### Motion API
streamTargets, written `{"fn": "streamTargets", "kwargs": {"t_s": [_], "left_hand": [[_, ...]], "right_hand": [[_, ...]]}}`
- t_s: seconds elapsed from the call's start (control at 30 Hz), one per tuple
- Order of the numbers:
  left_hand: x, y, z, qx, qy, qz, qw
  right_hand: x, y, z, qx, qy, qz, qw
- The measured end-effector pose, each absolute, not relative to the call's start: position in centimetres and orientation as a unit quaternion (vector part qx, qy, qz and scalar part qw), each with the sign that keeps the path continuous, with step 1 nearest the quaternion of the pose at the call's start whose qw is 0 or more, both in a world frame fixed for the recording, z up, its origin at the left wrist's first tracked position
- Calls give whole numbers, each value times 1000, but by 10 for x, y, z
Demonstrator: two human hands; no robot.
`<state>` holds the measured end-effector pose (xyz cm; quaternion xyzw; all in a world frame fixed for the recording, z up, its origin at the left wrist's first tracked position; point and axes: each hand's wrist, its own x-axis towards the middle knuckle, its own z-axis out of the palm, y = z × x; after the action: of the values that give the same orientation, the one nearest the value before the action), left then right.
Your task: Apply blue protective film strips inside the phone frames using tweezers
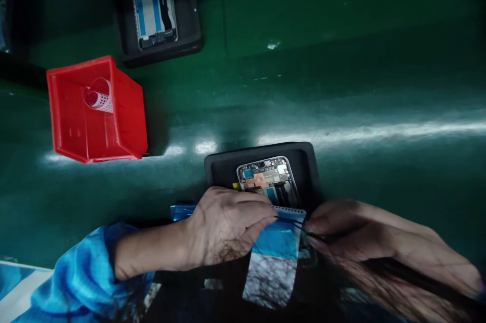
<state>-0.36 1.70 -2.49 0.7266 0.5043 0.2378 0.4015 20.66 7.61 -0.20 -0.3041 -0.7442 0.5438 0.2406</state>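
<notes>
My left hand (pixel 231 219) is closed on a strip of blue-and-white adhesive film (pixel 275 249), which has a row of small holes along its upper edge. The strip hangs down toward me over the near part of an opened phone (pixel 266 173). Pinched in my right hand (pixel 375 242) are dark tweezers (pixel 309 233), their tips at the strip's right side. The phone shows its circuit board and lies in a black tray (pixel 224 166). Its lower part is hidden by my left hand and the film.
A red bin (pixel 131 115) with a curled, perforated white strip (pixel 100 100) inside stands to the left on the green table (pixel 360 75). Farther back, a second black tray (pixel 190 29) holds another opened phone (pixel 154 9). Part of another dark tray shows at the far left edge.
</notes>
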Motion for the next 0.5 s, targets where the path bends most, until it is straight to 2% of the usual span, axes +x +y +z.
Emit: {"fn": "streamTargets", "kwargs": {"t_s": [0.5], "left_hand": [[-2,17,-23,724,513,246,391]], "right_hand": [[210,79,-5,-275,-783,509,230]]}}
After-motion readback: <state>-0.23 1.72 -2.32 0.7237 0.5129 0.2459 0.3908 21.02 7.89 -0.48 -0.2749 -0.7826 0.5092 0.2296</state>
